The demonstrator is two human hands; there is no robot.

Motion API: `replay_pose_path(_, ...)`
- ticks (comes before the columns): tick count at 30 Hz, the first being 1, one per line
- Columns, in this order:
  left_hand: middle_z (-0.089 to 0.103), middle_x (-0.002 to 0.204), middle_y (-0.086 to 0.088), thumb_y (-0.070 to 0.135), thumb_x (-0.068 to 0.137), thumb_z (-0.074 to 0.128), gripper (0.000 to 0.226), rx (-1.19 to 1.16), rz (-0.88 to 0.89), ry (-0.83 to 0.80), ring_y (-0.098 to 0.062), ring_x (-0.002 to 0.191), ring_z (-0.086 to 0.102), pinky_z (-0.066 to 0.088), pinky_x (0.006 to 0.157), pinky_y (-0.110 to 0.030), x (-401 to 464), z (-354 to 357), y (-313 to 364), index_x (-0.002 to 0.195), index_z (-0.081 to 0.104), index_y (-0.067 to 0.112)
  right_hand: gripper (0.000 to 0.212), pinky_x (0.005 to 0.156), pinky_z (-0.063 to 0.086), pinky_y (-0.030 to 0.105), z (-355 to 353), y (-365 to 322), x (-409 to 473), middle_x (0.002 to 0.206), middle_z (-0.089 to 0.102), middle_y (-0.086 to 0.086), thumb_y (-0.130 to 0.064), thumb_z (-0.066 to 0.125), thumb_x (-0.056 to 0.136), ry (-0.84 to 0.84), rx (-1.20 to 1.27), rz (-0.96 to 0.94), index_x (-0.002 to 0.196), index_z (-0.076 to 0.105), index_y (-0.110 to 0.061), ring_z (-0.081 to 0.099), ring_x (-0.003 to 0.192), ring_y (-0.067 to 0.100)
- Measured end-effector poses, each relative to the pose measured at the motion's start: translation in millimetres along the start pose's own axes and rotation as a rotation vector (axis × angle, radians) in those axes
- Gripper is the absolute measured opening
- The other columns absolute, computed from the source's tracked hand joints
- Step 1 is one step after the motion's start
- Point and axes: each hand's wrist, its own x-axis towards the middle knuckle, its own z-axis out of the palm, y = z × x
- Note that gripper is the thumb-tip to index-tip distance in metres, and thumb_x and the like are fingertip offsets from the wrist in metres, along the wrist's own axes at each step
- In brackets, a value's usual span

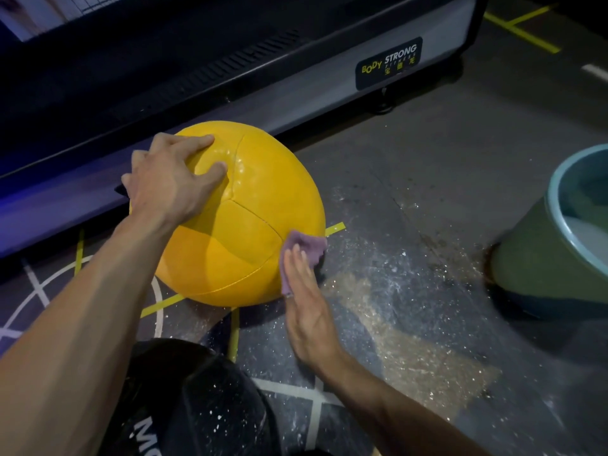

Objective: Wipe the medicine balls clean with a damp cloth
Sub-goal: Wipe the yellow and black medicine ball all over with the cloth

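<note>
A large yellow medicine ball point(250, 209) sits on the dark gym floor against the base of a machine. My left hand point(167, 179) rests on the ball's upper left side, fingers spread and pressing into its soft skin. My right hand point(304, 297) presses a small purple cloth point(304, 246) flat against the ball's lower right side with straight fingers. Part of the cloth is hidden under that hand.
A green bucket point(539, 258) with a blue rim holds water at the right. A treadmill base labelled Body Strong point(388, 62) runs along the back. A wet patch point(411, 340) spreads on the floor right of the ball. A dark ball or bag point(197, 399) lies near me.
</note>
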Motion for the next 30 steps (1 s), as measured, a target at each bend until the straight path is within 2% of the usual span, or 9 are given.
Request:
replay_pose_path(5, 0.044, 0.15, 0.0, 0.062, 0.095, 0.059, 0.055, -0.002, -0.002, 0.022, -0.038, 0.135, 0.037, 0.031, 0.105, -0.058, -2, 1, -5, 0.147, 0.051, 0.043, 0.05, 0.124, 0.016, 0.017, 5, -15, -4, 0.164, 0.013, -0.024, -0.022, 0.036, 0.112, 0.107, 0.256, 0.254, 0.16, 0.021, -0.026, 0.009, 0.146, -0.019)
replay_pose_path(10, 0.043, 0.151, -0.001, 0.061, 0.095, 0.059, 0.056, -0.015, -0.018, 0.014, -0.038, 0.136, 0.036, 0.031, 0.106, -0.057, -2, -1, -5, 0.148, 0.051, 0.042, 0.059, 0.125, 0.012, 0.018, 5, -28, 3, 0.171, 0.006, -0.005, -0.005, 0.035, 0.109, 0.007, 0.053, -0.044, 0.163, 0.016, -0.017, 0.003, 0.157, 0.005)
replay_pose_path(14, 0.043, 0.15, -0.001, 0.061, 0.095, 0.059, 0.056, -0.027, -0.006, 0.017, -0.037, 0.136, 0.036, 0.03, 0.106, -0.058, -5, 0, -6, 0.147, 0.051, 0.042, 0.052, 0.121, 0.016, 0.016, 15, 12, -16, 0.169, 0.013, -0.015, -0.021, 0.029, 0.112, 0.01, 0.132, 0.159, 0.162, 0.021, -0.028, 0.015, 0.153, -0.001)
replay_pose_path(17, 0.043, 0.15, -0.002, 0.066, 0.091, 0.055, 0.06, -0.044, -0.003, 0.017, -0.038, 0.136, 0.036, 0.03, 0.105, -0.058, -10, -1, -8, 0.146, 0.051, 0.042, 0.029, 0.083, 0.045, 0.02, 15, 21, -2, 0.117, 0.065, -0.01, -0.026, 0.041, 0.109, 0.078, 0.522, 0.79, 0.118, 0.067, -0.033, 0.057, 0.094, 0.0)
replay_pose_path(19, 0.043, 0.15, -0.003, 0.064, 0.089, 0.053, 0.06, -0.058, -0.007, 0.023, -0.039, 0.136, 0.036, 0.03, 0.105, -0.059, -16, -2, -12, 0.145, 0.051, 0.042, 0.023, 0.06, 0.045, 0.026, 5, 10, 21, 0.072, 0.059, -0.003, -0.015, 0.049, 0.105, 0.156, 0.777, 0.996, 0.085, 0.062, -0.019, 0.053, 0.061, 0.009)
replay_pose_path(21, 0.042, 0.151, -0.003, 0.061, 0.092, 0.056, 0.056, -0.086, -0.034, 0.029, -0.039, 0.136, 0.036, 0.031, 0.106, -0.061, -20, -3, -23, 0.145, 0.05, 0.043, 0.021, 0.057, 0.049, 0.034, -9, -10, 45, 0.054, 0.055, 0.003, -0.002, 0.044, 0.104, 0.264, 0.876, 1.003, 0.09, 0.06, -0.006, 0.054, 0.052, 0.017)
replay_pose_path(24, 0.042, 0.148, -0.004, 0.058, 0.09, 0.058, 0.056, -0.138, -0.105, 0.037, -0.038, 0.135, 0.037, 0.037, 0.106, -0.063, -25, -5, -41, 0.143, 0.05, 0.043, 0.033, 0.067, 0.052, 0.018, -19, -26, 65, 0.096, 0.07, -0.011, -0.012, 0.039, 0.11, 0.305, 0.769, 0.711, 0.135, 0.059, -0.02, 0.061, 0.068, 0.001)
replay_pose_path(27, 0.043, 0.144, -0.006, 0.049, 0.092, 0.063, 0.049, -0.183, -0.134, 0.054, -0.039, 0.132, 0.04, 0.04, 0.101, -0.058, -31, -6, -54, 0.14, 0.052, 0.04, 0.052, 0.089, 0.047, 0.016, -12, -23, 62, 0.139, 0.041, -0.03, -0.013, 0.035, 0.111, 0.244, 0.673, 0.496, 0.158, 0.03, -0.035, 0.056, 0.103, -0.012)
replay_pose_path(30, 0.045, 0.14, -0.007, 0.045, 0.089, 0.065, 0.048, -0.2, -0.14, 0.06, -0.038, 0.129, 0.041, 0.04, 0.097, -0.055, -38, -8, -58, 0.135, 0.054, 0.037, 0.039, 0.078, 0.047, 0.022, 6, 2, 48, 0.132, 0.054, -0.011, -0.008, 0.037, 0.109, 0.184, 0.683, 0.781, 0.139, 0.054, -0.029, 0.059, 0.097, 0.007)
